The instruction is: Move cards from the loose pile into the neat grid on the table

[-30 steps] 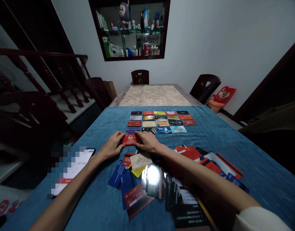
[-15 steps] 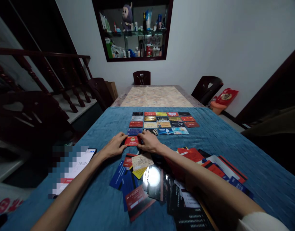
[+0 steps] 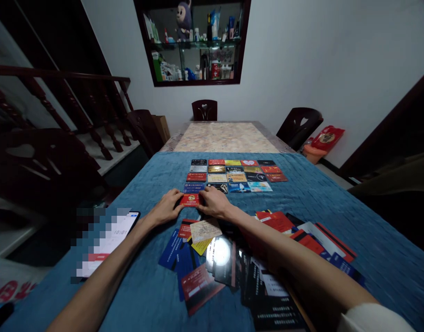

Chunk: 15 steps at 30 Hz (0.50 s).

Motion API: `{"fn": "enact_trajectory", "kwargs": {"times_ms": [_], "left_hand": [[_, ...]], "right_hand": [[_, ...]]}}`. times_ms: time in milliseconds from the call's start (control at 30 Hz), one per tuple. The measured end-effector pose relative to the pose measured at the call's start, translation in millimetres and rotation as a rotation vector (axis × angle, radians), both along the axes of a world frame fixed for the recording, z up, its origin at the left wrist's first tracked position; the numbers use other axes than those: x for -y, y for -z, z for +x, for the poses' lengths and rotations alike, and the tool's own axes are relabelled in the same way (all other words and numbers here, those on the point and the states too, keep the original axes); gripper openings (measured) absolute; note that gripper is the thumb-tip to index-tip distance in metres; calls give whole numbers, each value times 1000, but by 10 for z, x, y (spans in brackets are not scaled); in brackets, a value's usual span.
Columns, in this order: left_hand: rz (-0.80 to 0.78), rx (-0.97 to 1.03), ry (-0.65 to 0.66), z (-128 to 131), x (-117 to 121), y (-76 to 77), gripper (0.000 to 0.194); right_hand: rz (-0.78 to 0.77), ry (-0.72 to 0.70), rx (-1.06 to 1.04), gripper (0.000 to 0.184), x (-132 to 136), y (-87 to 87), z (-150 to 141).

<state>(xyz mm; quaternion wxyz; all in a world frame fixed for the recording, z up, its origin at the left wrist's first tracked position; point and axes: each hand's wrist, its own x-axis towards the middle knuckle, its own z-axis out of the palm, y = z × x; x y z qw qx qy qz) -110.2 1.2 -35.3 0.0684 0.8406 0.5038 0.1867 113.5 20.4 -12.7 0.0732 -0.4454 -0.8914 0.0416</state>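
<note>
A red card (image 3: 190,199) lies on the blue cloth, just below the blue card (image 3: 194,187) at the left end of the nearest row. My left hand (image 3: 166,207) grips its left edge with thumb and fingers. On the right edge, my right hand (image 3: 214,203) has its fingers closed, partly covering that end. Beyond them several cards, such as a white-and-blue one (image 3: 239,187) and a light blue one (image 3: 260,186), lie flat in rows. Below my hands is a loose, overlapping heap of cards, with a beige card (image 3: 205,230) on top.
A phone (image 3: 116,235), partly pixelated, lies left of my left forearm. More loose cards, including a red one (image 3: 276,222), spread beyond my right forearm. The blue cloth (image 3: 336,198) covers the near table; the patterned far tabletop (image 3: 225,136) and chairs (image 3: 205,110) stand behind.
The red card has slid very slightly away from me, closer to the blue card, with both hands still at its edges. The whole view has shifted a little.
</note>
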Motion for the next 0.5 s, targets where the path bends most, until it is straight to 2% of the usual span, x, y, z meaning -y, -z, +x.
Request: {"fn": "enact_trajectory", "kwargs": {"times_ms": [333,500], "left_hand": [[30,-24,-11,14,4,42,26],[86,-43,-59,44,68,-6,25]], "right_hand": [[-14,-7,-8,41,-15,16,21],[0,0,-17,36,4,-43,136]]}}
